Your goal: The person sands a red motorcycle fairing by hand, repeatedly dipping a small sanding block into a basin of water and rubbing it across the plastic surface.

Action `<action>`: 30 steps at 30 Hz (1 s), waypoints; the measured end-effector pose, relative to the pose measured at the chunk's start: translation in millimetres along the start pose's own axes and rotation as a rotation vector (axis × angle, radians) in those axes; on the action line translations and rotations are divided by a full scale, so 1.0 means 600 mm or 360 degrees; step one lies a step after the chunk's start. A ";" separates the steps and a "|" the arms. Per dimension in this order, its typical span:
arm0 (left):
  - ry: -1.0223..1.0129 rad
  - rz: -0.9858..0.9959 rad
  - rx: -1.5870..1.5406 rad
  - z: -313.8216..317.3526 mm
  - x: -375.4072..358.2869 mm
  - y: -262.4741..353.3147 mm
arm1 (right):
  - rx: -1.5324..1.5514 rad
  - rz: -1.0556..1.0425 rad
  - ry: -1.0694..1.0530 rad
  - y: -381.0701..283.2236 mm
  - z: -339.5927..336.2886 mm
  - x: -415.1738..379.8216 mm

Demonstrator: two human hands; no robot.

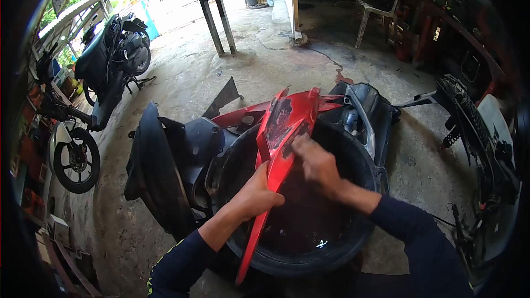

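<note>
A long red motorcycle fairing panel lies tilted over a round black tub that holds dark liquid. Dark, worn patches show on the panel's upper part, where the red is gone. My left hand grips the panel's edge lower down, thumb across it. Against the panel's right side, by a dark patch, my right hand is closed with its fingertips pressed to the surface. Whatever is under those fingers is hidden.
Black plastic body panels lean at the tub's left; more dark parts sit behind it on the right. A motorcycle stands at left. A partly stripped frame with a spring is at right. Behind are a metal post and white chair.
</note>
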State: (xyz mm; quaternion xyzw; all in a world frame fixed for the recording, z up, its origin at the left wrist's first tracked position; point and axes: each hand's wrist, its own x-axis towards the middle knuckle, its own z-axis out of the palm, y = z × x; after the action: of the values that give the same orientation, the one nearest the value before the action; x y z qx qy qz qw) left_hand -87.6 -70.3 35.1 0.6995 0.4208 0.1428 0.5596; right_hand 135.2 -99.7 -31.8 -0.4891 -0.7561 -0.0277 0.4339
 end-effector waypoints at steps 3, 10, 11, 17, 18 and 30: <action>-0.0052 0.0009 -0.0113 -0.004 -0.002 -0.003 | 0.0139 -0.0260 -0.0053 -0.089 -0.001 -0.018; -0.0152 -0.0075 -0.0219 -0.014 -0.006 0.015 | 0.0025 -0.0151 -0.0033 -0.097 0.007 -0.017; -0.0149 -0.0068 -0.0223 -0.012 -0.005 0.013 | 0.0216 -0.0212 -0.0110 -0.100 0.007 -0.025; -0.0175 -0.0074 -0.0090 -0.015 0.005 0.008 | 0.0113 0.0003 0.0065 -0.068 0.000 -0.012; -0.0181 -0.0074 -0.0087 -0.014 0.004 0.006 | 0.0094 -0.0041 0.0012 -0.103 0.006 -0.024; -0.0064 0.0096 0.0186 0.011 -0.006 -0.046 | 0.0132 0.0015 -0.0028 -0.025 0.009 -0.012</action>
State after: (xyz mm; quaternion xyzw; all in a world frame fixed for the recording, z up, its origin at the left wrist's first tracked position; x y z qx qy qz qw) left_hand -97.1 -76.6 9.1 0.7461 0.3959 0.1208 0.5216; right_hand 121.3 -110.1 -34.1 -0.4746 -0.7580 0.0100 0.4473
